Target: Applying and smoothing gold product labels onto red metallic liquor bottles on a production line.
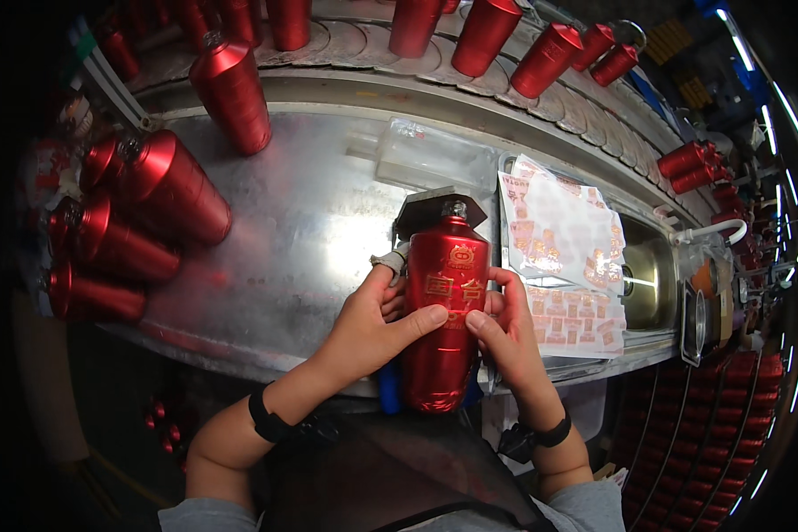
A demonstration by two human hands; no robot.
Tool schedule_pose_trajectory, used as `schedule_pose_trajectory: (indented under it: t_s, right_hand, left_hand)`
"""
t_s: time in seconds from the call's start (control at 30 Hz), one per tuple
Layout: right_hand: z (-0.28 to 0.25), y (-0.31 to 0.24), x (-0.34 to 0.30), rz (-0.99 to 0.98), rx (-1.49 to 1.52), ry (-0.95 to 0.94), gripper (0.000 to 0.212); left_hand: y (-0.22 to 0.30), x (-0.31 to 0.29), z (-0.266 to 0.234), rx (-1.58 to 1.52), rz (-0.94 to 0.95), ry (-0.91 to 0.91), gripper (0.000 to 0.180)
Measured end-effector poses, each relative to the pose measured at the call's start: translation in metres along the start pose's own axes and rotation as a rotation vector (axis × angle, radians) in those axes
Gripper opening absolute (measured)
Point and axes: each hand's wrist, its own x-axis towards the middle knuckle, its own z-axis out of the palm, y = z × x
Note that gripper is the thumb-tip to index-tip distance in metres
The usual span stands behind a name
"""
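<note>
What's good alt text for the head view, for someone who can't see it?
A person's left hand and right hand hold a shiny red bottle at a metal worktop. Sheets of small labels lie to the right, and more red bottles are to the left.

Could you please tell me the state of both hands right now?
Left hand: holding a red bottle, thumb on its front.
Right hand: holding the same bottle, thumb also in front.

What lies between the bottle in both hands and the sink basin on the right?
In the head view, the right hand on the red bottle comes first, then white printed sheets reaching to the sink basin.
</note>
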Motion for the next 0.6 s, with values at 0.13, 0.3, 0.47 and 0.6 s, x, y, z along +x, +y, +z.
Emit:
schedule_pose_trajectory:
  t_s: [0.13, 0.3, 0.47, 0.6]
  right_hand:
    - [-0.002, -0.01, 0.01, 0.013, -0.007, 0.02, 0.051]
    - [0.008, -0.013, 0.022, -0.011, 0.029, 0.089, 0.041]
    - [0.004, -0.016, 0.021, -0.019, 0.018, 0.074, 0.04]
    - [-0.003, -0.01, 0.023, 0.057, 0.039, 0.044, 0.042]
  left_hand:
    - [0.002, 0.011, 0.003, -0.035, 0.082, 0.04, 0.082]
    - [0.009, 0.016, 0.013, -0.1, 0.034, 0.097, 0.082]
    - [0.011, 0.017, 0.016, -0.081, 0.02, 0.096, 0.082]
    - [0.011, 0.023, 0.014, -0.076, 0.055, 0.108, 0.082]
